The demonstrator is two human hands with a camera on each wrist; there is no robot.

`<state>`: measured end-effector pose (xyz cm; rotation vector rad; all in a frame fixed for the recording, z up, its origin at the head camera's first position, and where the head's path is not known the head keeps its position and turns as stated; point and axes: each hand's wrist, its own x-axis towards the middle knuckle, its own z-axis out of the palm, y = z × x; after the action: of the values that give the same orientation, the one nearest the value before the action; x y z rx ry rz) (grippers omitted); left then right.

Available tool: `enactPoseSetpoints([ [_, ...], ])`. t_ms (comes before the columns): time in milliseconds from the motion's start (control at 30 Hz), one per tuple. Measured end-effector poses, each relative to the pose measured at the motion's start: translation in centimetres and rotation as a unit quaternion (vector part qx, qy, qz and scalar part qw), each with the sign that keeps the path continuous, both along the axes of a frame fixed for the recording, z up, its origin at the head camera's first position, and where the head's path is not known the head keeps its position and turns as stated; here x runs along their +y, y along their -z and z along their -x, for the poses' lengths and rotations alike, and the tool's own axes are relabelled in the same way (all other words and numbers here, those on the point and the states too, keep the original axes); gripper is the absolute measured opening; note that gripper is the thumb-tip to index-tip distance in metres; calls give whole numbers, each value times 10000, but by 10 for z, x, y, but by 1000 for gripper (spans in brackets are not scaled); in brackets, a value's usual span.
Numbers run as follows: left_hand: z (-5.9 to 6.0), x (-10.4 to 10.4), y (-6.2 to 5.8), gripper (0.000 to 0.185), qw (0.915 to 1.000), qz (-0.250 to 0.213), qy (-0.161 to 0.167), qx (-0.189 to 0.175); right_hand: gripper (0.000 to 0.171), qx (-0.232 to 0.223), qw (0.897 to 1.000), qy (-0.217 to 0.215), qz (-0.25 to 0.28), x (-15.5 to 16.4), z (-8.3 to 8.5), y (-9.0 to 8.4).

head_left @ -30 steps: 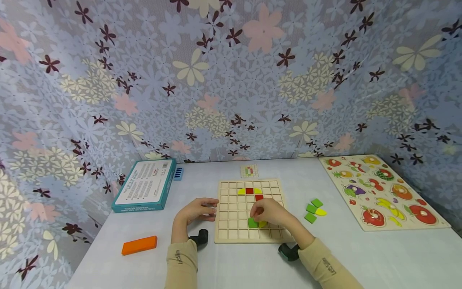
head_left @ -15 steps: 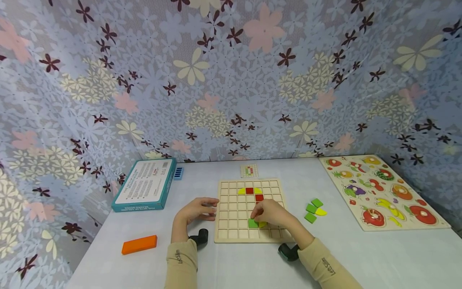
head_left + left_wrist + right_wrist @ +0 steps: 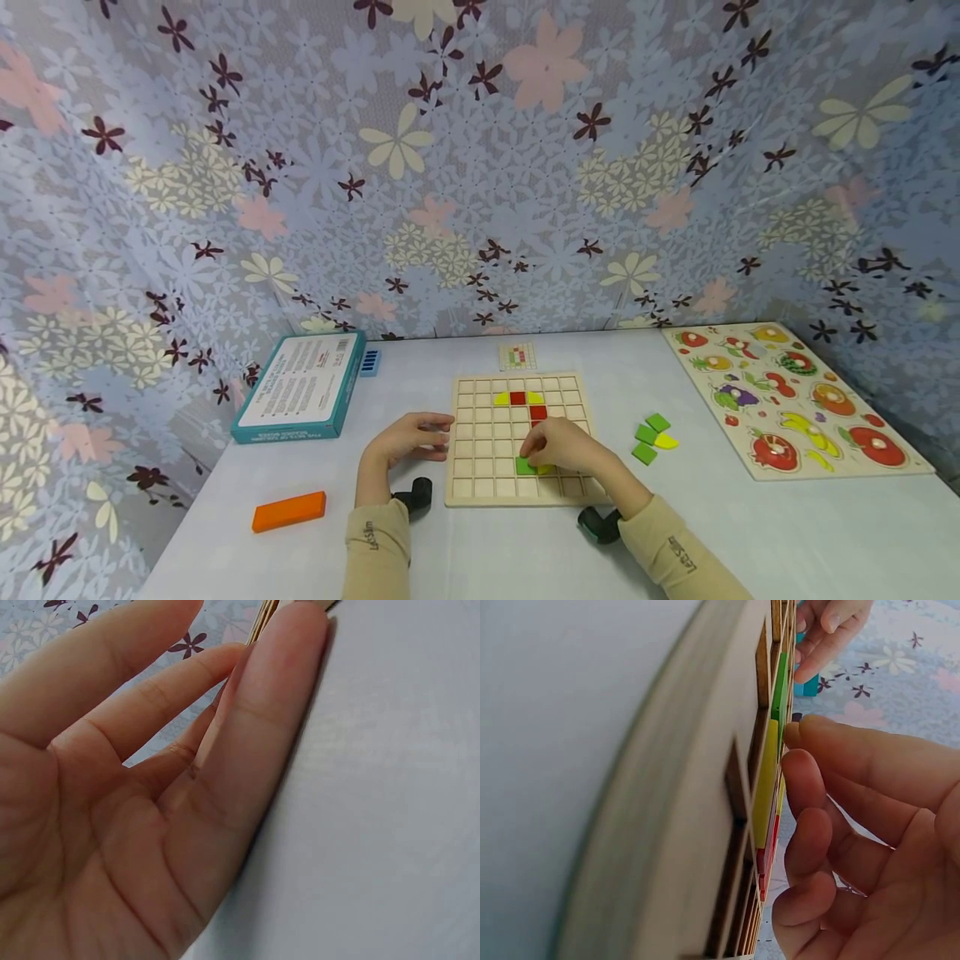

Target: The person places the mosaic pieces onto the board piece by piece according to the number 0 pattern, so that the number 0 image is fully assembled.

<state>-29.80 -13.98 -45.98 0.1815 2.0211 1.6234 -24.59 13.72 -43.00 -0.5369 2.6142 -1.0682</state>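
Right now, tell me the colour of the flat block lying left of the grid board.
Orange block; head view.

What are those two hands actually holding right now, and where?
Neither hand grips anything. The right hand rests its fingertips on the green tile in the wooden grid board; the left hand touches the board's left edge.
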Motion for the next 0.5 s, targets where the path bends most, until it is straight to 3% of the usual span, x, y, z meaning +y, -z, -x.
enactPoseSetpoints([
  [500,-1,0,2,45,9999,43,66,118,5,317,9985,60,444,12,7,0],
])
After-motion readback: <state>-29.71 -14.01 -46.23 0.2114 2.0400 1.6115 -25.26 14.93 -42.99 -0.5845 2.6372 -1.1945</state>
